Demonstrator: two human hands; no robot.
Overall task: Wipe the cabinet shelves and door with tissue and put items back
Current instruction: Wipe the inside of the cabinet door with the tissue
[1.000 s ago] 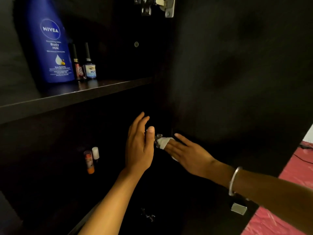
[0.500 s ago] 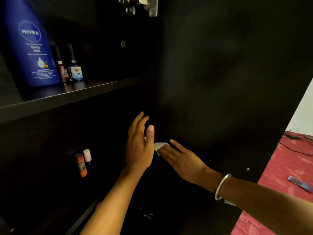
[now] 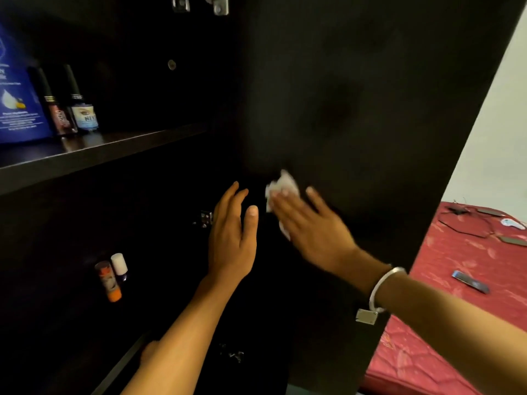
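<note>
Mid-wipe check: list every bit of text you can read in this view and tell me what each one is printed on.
"NIX", partly legible: pale label of the small dark bottle with a tall black cap on the upper shelf.
Vertical lettering on the neighbouring dark reddish bottle: too blurred to read.
White print on the big blue bottle: too small, brand cut off.
Orange-based tube on the lower shelf: unreadable.

A red patterned mattress point(image 3: 456, 323) lies below a pale wall point(image 3: 493, 124).
</note>
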